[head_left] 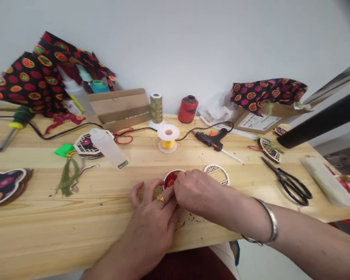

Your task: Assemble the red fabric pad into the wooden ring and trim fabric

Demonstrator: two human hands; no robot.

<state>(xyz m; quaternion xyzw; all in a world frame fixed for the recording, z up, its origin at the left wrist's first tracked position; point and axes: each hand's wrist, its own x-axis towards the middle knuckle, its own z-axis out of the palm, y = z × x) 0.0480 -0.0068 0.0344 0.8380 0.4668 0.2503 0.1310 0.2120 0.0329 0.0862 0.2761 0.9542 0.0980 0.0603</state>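
A round wooden-rimmed piece with dark red patterned fabric (170, 178) lies on the table, its lower part covered by my hands. My left hand (156, 212) bears a gold ring and holds the piece's near side, some fingers bent over it. Closed in a pinch against the same piece is my right hand (196, 194), a silver bangle on its wrist. What its fingertips grip is hidden. Just beyond the right hand lies a round wooden lattice frame (226, 177). Small dark scraps are scattered on the wood by the right wrist.
Black scissors (291, 182) lie to the right, near a hot glue gun (211, 139) with a trailing cord. A yellow thread spool (167, 144), a red spool (188, 109) and a clear bottle (109, 147) stand or lie behind my hands. A green tassel (68, 175) is at left.
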